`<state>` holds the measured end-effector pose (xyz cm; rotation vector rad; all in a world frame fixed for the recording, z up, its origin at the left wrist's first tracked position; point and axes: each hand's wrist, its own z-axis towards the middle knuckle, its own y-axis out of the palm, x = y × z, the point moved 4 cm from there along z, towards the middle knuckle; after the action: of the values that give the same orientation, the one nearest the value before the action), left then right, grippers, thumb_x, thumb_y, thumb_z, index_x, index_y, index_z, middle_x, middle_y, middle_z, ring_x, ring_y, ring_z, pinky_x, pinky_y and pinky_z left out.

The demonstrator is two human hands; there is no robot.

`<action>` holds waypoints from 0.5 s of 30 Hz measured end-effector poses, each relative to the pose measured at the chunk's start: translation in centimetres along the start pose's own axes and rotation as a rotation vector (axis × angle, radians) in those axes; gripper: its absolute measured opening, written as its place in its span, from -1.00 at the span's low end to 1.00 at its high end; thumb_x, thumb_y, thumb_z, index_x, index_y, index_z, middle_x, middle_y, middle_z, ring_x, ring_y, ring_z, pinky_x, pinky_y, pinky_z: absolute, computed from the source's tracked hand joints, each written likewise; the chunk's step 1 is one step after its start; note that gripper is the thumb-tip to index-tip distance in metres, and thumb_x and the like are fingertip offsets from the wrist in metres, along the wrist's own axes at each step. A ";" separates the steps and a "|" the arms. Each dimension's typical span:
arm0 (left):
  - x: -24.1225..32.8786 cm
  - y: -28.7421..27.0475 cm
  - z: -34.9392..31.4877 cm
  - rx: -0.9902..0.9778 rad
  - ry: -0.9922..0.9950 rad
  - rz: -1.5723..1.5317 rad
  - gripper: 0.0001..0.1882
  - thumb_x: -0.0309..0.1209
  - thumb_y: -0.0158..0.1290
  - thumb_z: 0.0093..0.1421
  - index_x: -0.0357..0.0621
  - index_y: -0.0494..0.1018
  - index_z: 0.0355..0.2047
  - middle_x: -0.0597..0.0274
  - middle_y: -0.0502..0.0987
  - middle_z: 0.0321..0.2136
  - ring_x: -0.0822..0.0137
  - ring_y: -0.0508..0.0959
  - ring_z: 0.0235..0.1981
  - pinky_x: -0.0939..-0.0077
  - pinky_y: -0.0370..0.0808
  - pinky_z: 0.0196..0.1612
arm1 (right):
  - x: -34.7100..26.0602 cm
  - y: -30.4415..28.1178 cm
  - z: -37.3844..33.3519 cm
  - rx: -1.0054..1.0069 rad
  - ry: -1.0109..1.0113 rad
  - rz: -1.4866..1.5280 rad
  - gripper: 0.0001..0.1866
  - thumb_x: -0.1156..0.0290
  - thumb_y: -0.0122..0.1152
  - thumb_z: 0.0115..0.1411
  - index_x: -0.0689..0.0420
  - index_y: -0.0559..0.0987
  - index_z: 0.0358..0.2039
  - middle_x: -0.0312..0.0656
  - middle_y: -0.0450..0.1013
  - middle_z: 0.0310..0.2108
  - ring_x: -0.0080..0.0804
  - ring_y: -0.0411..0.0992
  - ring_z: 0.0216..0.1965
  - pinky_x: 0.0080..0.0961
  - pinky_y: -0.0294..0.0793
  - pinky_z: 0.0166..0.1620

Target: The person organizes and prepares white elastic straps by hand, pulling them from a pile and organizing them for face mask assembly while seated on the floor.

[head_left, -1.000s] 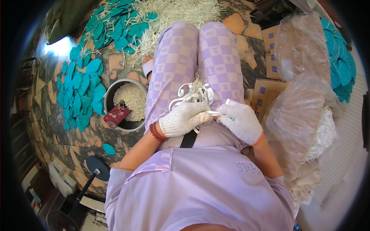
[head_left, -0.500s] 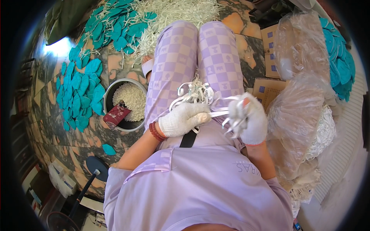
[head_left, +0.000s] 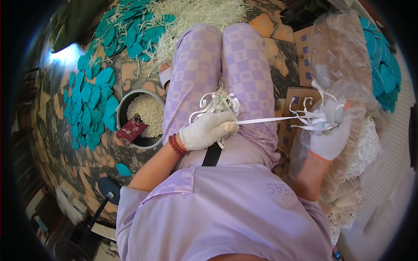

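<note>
Both my hands wear white knitted gloves. Over my lap, my left hand [head_left: 209, 130] is closed around a bunch of narrow white ribbons [head_left: 217, 102], whose loops stick out beyond its fingers. From its thumb side a taut white ribbon [head_left: 265, 120] runs across to my right hand [head_left: 332, 130]. That hand is closed too, out to the right in front of the clear plastic bag, gripping several white strips [head_left: 314, 118] whose loose ends fan out and curl. Its fingertips are partly hidden by the strips.
Left of my leg stands a round pot [head_left: 162, 105] of small white pellets with a dark red packet [head_left: 130, 130] in it. Teal fabric pieces [head_left: 89, 102] lie piled on the marbled floor. Far ahead is a heap of white strips [head_left: 200, 12]. Cardboard boxes [head_left: 302, 95] and plastic bags [head_left: 339, 56] stand right.
My right hand has moved out to the right, away from my left hand, and the ribbon between them is now longer and taut. My left hand has stayed nearly in place.
</note>
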<state>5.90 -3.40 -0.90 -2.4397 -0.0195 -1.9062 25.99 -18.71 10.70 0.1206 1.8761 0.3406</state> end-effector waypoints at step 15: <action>-0.6 0.6 0.3 -0.048 -0.034 -0.486 -0.75 -0.23 -0.08 0.37 -0.15 0.44 -0.29 0.34 0.44 -0.47 0.50 0.43 -0.43 0.53 0.43 -0.27 | -1.0 1.6 -2.3 -0.707 -0.042 0.164 -0.63 0.12 -0.02 0.40 -0.07 0.25 -0.54 -0.49 0.04 -0.75 -0.66 0.02 -0.76 -0.61 0.07 -0.60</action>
<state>6.10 -3.93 -1.62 -2.6833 -0.6297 -2.0456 23.99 -17.84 12.78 -0.1988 1.6084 1.0796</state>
